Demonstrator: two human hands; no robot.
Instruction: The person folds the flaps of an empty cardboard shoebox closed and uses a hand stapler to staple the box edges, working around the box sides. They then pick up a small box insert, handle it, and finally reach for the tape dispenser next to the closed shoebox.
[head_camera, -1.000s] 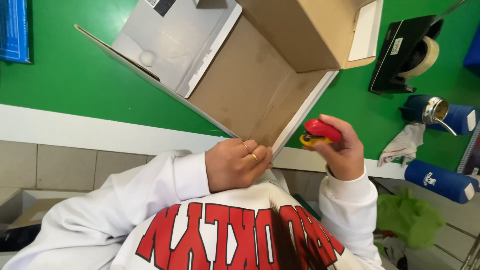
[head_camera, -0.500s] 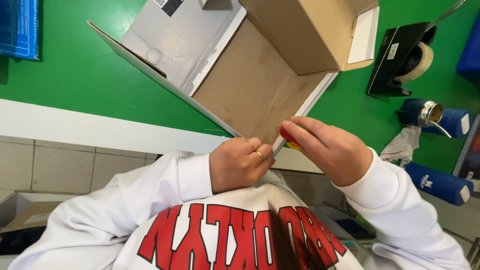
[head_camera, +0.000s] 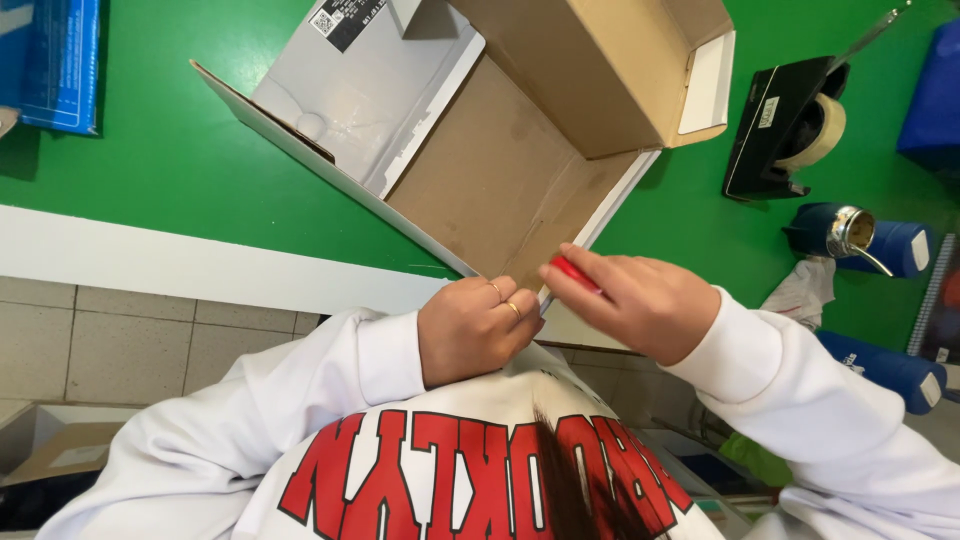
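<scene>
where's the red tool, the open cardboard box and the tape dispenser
red tool (head_camera: 572, 270), head view, on the red end showing past the right hand's fingers
cardboard box (head_camera: 500, 190), head view, on its brown inner floor
tape dispenser (head_camera: 775, 125), head view, on its black body

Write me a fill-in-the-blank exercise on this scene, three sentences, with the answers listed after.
1. The right hand holds a small tool whose colour is ____.
2. The left hand rests at the near corner of an open ____ made of cardboard.
3. The box lies on a table whose top is ____.

Missing words: red; box; green
</scene>
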